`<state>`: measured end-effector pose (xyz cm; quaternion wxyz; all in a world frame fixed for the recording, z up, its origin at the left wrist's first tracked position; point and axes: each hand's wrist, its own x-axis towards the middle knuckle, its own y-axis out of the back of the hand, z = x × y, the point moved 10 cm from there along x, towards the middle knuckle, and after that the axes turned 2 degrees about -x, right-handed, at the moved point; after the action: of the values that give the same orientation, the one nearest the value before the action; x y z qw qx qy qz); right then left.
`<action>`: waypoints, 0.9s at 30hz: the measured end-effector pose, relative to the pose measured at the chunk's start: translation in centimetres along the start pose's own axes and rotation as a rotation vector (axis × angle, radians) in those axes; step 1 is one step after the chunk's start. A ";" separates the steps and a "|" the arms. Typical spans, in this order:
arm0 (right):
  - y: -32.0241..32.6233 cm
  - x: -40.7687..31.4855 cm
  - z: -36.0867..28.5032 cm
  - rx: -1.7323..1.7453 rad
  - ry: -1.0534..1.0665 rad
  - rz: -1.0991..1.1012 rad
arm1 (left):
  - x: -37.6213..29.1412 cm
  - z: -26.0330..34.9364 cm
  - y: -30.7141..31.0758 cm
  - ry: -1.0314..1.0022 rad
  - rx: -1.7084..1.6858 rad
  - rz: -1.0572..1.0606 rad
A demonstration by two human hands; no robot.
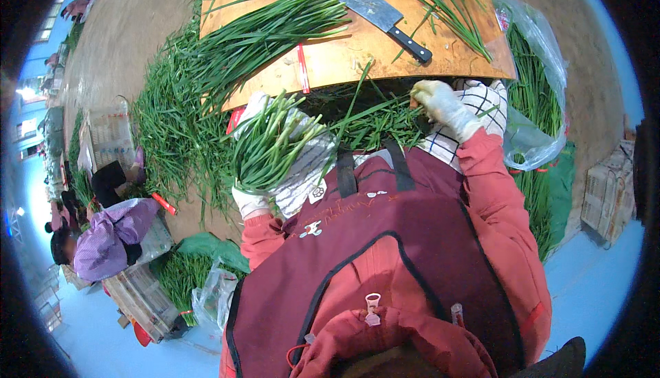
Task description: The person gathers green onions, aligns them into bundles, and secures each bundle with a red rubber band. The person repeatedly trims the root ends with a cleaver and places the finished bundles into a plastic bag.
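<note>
My left hand (249,204), in a white glove, holds a bunch of garlic chives (268,146) above my left thigh, with the pale stem ends pointing up and to the right. Most of the left fingers are hidden under the leaves. My gloved right hand (441,104) is over my right thigh, just below the board's near edge, with curled fingers; whether anything is pinched in them is unclear. Between the hands, loose cut leaves (384,128) lie in my lap. On the wooden board (356,53), a larger chive bundle (268,32) lies beside a cleaver (371,7).
Loose chives (454,7) lie at the board's far right. A heap of leaves (175,105) covers the floor to the left. At right stands a clear plastic bag (554,63) around more chives. Another person (113,233) sits at left near plastic crates (142,295).
</note>
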<state>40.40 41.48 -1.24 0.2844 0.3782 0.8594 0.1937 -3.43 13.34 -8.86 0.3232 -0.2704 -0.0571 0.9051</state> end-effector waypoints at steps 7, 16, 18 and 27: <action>6.1 -3.2 -0.3 1.757 0.137 0.240 | -0.8 2.7 -0.8 -0.088 -0.049 -0.035; 0.5 -5.1 -15.4 -0.319 0.410 0.262 | -2.6 5.6 -1.3 -0.051 -0.316 0.104; -1.0 -5.0 -18.9 -0.056 0.553 0.287 | -3.0 6.0 -1.7 -0.025 -0.425 0.118; -8.4 -2.1 -23.3 -0.413 0.616 0.215 | -5.4 8.4 -3.2 -0.117 -0.443 0.153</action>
<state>22.21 31.72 12.66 0.0611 0.3249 0.8030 0.4959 -2.63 13.17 1.62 0.1826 -0.2855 -0.2520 0.9065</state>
